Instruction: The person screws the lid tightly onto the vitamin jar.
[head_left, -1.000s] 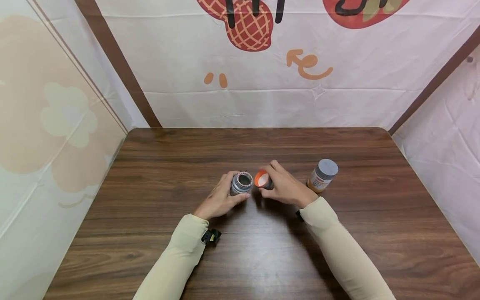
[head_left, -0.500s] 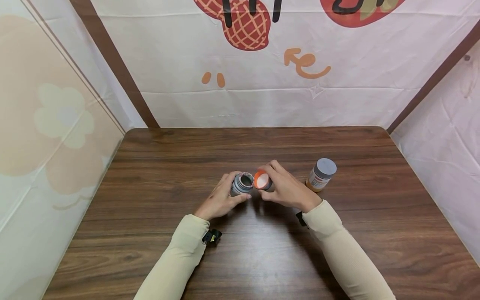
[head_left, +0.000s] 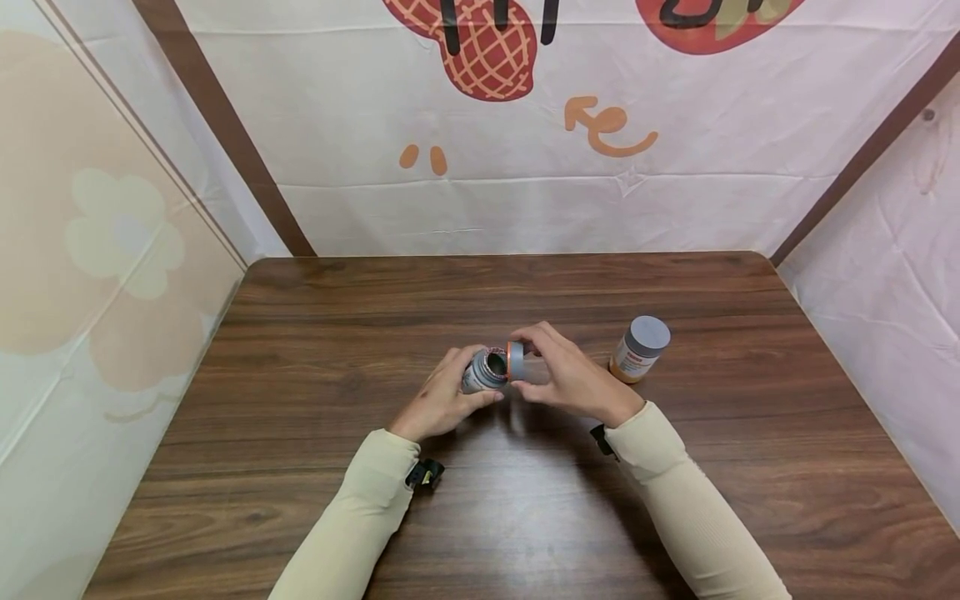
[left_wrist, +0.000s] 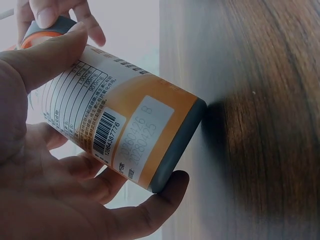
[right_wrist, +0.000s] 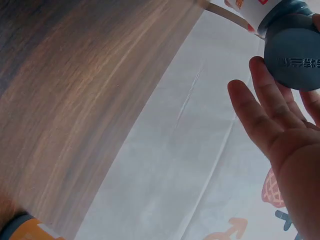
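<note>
My left hand grips a pill bottle with an orange and white label and a grey base. The bottle is tilted to the right, its dark open mouth facing the other hand. My right hand holds the grey screw cap by its edge, its orange inner rim turned toward the bottle. In the right wrist view the cap shows its embossed top, close against the bottle's neck. Whether cap and neck touch I cannot tell.
A second bottle with its grey lid on stands upright on the wooden table, right of my right hand. A printed cloth wall rises behind the table's far edge.
The cap has turned from showing its white inside to standing edge-on, close to the bottle's mouth. The bottle in my left hand has tipped further to the right.
</note>
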